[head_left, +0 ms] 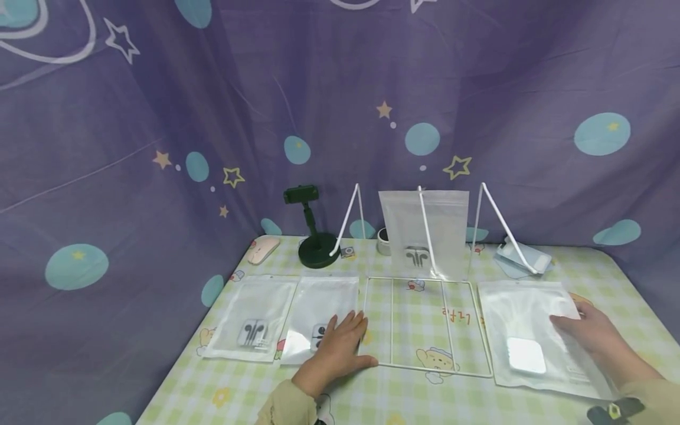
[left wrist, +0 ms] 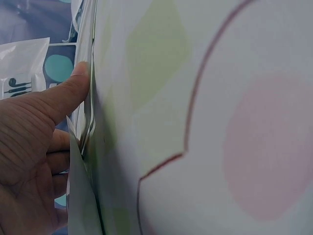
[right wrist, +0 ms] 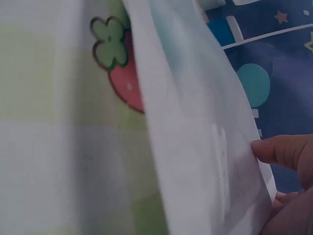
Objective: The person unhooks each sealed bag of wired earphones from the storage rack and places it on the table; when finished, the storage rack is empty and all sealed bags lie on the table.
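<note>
The right wrist view is revealing a strawberry print (right wrist: 128, 78) beneath the raised side of the right bag (head_left: 494, 307), hidden from the head view, where the right grip (head_left: 595, 330) is pinching that side's edge. The right bag is lying on the counter (head_left: 175, 395), appearing translucent white with a rounded square white item (head_left: 526, 356) low inside, while the left grip (head_left: 341, 343) is spreading wide over an earphone bag (head_left: 326, 295). The right bag's left edge is running just beside the wire rack (head_left: 438, 372), and counter surface is extending rightward beyond the right grip.
</note>
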Available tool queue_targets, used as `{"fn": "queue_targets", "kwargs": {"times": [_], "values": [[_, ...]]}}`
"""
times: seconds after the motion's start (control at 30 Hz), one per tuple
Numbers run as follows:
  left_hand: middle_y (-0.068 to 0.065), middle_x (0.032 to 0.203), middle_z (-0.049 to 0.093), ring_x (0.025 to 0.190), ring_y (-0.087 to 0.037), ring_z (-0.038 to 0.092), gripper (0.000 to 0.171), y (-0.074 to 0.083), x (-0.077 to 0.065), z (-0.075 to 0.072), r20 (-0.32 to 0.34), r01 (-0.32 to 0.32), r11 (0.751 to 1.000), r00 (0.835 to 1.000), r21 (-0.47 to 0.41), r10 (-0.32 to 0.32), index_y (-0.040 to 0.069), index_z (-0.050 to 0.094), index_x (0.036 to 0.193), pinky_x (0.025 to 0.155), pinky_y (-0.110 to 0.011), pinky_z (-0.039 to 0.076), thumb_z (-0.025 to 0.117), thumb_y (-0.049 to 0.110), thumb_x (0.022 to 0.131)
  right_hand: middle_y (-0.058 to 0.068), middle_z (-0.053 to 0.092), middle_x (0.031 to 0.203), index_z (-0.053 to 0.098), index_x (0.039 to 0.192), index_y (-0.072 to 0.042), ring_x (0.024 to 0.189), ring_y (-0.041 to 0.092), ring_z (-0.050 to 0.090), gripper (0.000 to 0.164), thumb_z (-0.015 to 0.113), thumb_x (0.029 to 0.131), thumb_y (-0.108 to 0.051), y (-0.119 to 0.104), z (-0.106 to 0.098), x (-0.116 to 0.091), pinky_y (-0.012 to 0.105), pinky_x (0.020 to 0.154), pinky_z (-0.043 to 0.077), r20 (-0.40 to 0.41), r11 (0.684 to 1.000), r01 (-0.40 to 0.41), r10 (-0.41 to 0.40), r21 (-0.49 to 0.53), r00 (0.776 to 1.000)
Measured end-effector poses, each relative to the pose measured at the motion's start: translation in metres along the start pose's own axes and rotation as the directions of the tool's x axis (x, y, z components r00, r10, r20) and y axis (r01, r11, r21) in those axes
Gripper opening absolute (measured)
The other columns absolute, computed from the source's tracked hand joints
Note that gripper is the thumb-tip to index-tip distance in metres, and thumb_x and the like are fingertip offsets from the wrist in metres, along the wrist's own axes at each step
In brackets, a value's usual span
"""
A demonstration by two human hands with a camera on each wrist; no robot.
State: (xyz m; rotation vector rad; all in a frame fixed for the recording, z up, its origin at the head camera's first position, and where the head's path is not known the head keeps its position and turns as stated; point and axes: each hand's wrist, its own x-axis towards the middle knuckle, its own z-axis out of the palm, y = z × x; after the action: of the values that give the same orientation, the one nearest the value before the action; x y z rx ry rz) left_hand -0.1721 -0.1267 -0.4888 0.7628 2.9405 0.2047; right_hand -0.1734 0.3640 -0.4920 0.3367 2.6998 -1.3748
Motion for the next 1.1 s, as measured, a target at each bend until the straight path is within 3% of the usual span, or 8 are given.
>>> {"fn": "queue_targets", "kwargs": {"times": [0.13, 0.23, 0.43, 0.53, 0.73, 0.9, 1.1], "values": [[-0.007, 0.142, 0.027, 0.131, -0.025, 0.021, 0.091, 0.000, 0.000, 0.000, -0.005, -0.002, 1.000, 1.000, -0.001, 0.002, 0.009, 0.036, 0.135, 0.102, -0.053, 0.012, 0.052, 0.068, 0.068, 0.042, 0.025, 0.122, 0.025, 0.121, 0.020, 0.105, 0.056, 0.028, 0.081, 0.058, 0.080, -0.043, -0.002, -0.001, 0.002, 0.060, 0.084, 0.027, -0.008, 0.985, 0.012, -0.013, -0.172, 1.000], [-0.008, 0.142, 0.027, 0.131, -0.025, 0.021, 0.091, 0.000, 0.000, 0.000, -0.005, -0.003, 1.000, 1.000, -0.005, 0.003, 0.009, 0.035, 0.135, 0.102, -0.053, 0.012, 0.052, 0.068, 0.068, 0.043, 0.028, 0.116, 0.025, 0.120, 0.022, 0.102, 0.056, 0.031, 0.087, 0.059, 0.078, -0.046, -0.001, -0.003, 0.005, 0.059, 0.082, 0.030, 0.034, 0.962, 0.006, 0.003, -0.274, 0.999], [-0.007, 0.143, 0.026, 0.131, -0.025, 0.020, 0.091, 0.000, -0.001, 0.000, -0.007, -0.003, 1.000, 1.000, -0.010, 0.003, 0.009, 0.035, 0.135, 0.103, -0.053, 0.011, 0.051, 0.068, 0.069, 0.044, 0.024, 0.119, 0.021, 0.123, 0.023, 0.105, 0.058, 0.027, 0.109, 0.060, 0.067, -0.062, -0.002, -0.008, 0.009, 0.061, 0.085, 0.027, 0.103, 0.932, -0.048, 0.091, -0.360, 0.991], [-0.007, 0.142, 0.027, 0.131, -0.025, 0.020, 0.091, 0.000, -0.001, 0.000, -0.007, -0.004, 1.000, 1.000, -0.012, 0.004, 0.009, 0.035, 0.135, 0.103, -0.053, 0.011, 0.051, 0.068, 0.068, 0.043, 0.029, 0.118, 0.025, 0.121, 0.021, 0.102, 0.057, 0.030, 0.110, 0.060, 0.064, -0.065, -0.005, -0.010, 0.008, 0.061, 0.083, 0.030, 0.114, 0.912, -0.042, 0.096, -0.409, 0.989], [-0.007, 0.142, 0.027, 0.131, -0.025, 0.021, 0.091, 0.000, 0.000, 0.000, -0.008, -0.011, 1.000, 1.000, -0.012, 0.010, 0.009, 0.035, 0.135, 0.102, -0.053, 0.011, 0.052, 0.068, 0.068, 0.040, 0.041, 0.108, 0.026, 0.119, 0.020, 0.094, 0.056, 0.039, 0.102, 0.056, 0.069, -0.064, -0.017, -0.017, 0.003, 0.058, 0.073, 0.037, 0.097, 0.870, 0.039, 0.011, -0.492, 0.995], [-0.008, 0.142, 0.028, 0.130, -0.026, 0.022, 0.091, 0.000, 0.000, 0.001, -0.012, -0.011, 1.000, 1.000, -0.016, 0.011, 0.008, 0.036, 0.135, 0.102, -0.053, 0.012, 0.053, 0.068, 0.068, 0.039, 0.042, 0.110, 0.028, 0.123, 0.016, 0.094, 0.055, 0.041, 0.094, 0.052, 0.076, -0.061, -0.037, -0.018, -0.003, 0.056, 0.068, 0.037, 0.072, 0.868, 0.128, -0.107, -0.479, 0.992], [-0.008, 0.142, 0.027, 0.131, -0.025, 0.021, 0.091, 0.001, 0.000, 0.001, -0.005, -0.002, 1.000, 1.000, -0.024, 0.001, 0.008, 0.035, 0.135, 0.102, -0.053, 0.011, 0.054, 0.067, 0.068, 0.035, 0.041, 0.118, 0.033, 0.126, 0.009, 0.098, 0.051, 0.044, 0.085, 0.052, 0.078, -0.058, -0.071, -0.009, -0.004, 0.054, 0.067, 0.039, 0.007, 0.875, 0.214, -0.234, -0.435, 0.972]]}}
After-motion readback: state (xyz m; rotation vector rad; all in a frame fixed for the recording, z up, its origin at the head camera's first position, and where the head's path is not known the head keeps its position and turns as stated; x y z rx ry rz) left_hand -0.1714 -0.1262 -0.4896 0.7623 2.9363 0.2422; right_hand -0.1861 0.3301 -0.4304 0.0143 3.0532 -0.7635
